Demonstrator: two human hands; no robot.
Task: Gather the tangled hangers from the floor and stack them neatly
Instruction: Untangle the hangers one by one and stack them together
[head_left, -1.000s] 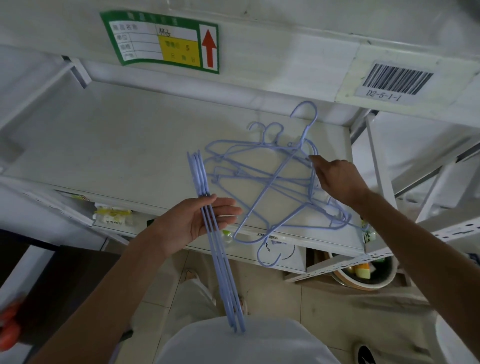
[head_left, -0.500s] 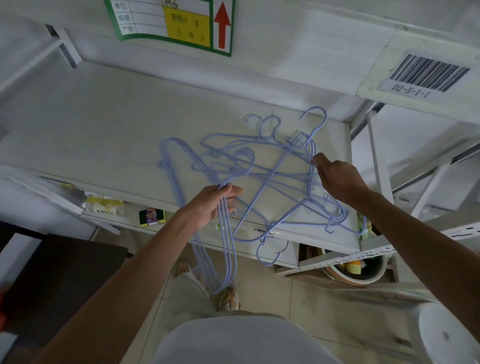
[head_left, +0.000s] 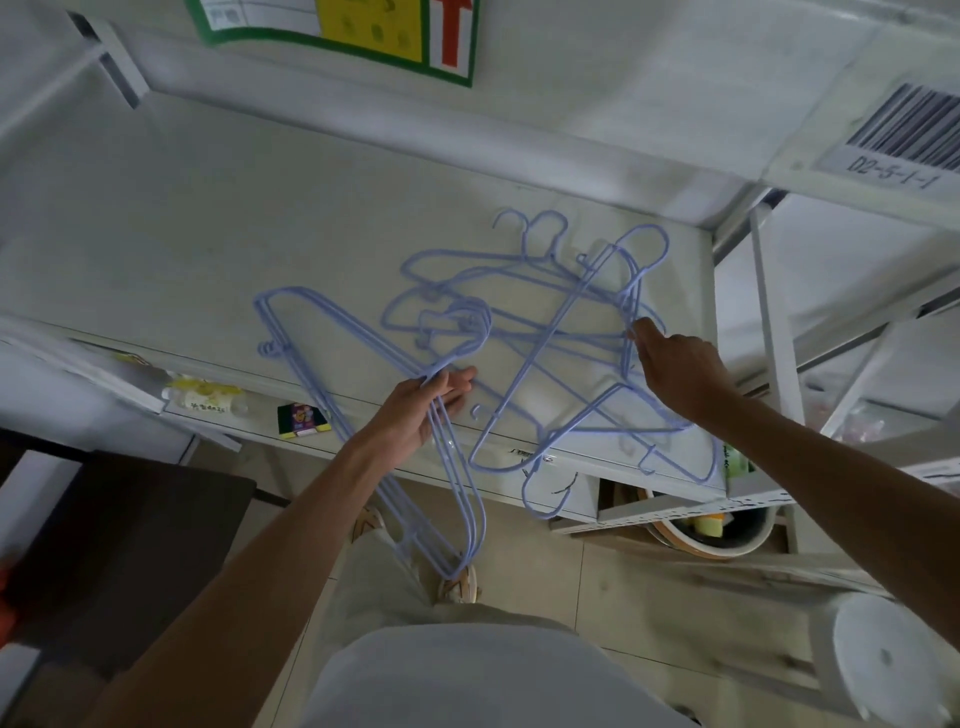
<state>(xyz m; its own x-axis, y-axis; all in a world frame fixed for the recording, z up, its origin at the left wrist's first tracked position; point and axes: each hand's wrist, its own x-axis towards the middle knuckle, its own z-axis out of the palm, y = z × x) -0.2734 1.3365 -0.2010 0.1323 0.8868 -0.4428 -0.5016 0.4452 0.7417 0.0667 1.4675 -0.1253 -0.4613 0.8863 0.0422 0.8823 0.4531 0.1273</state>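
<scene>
A loose pile of light blue wire hangers (head_left: 561, 338) lies tangled on the right part of a white shelf (head_left: 218, 244). My left hand (head_left: 415, 410) is shut on a small bundle of aligned blue hangers (head_left: 363, 374) near their necks; their hooks lie over the shelf and their lower ends hang past the shelf's front edge toward the floor. My right hand (head_left: 680, 369) pinches a hanger at the right side of the tangled pile, fingertips on the wire.
A green and yellow label with a red arrow (head_left: 363, 31) and a barcode tag (head_left: 904, 135) sit on the shelf above. White rack posts (head_left: 774, 338) stand at the right. Below are a round bin (head_left: 717, 530), a white stool (head_left: 883, 665), and a dark cabinet (head_left: 104, 545).
My left hand has swung its bundle from edge-on and upright to flat, laying the hooks onto the shelf beside the pile. My right hand stays on the tangled pile.
</scene>
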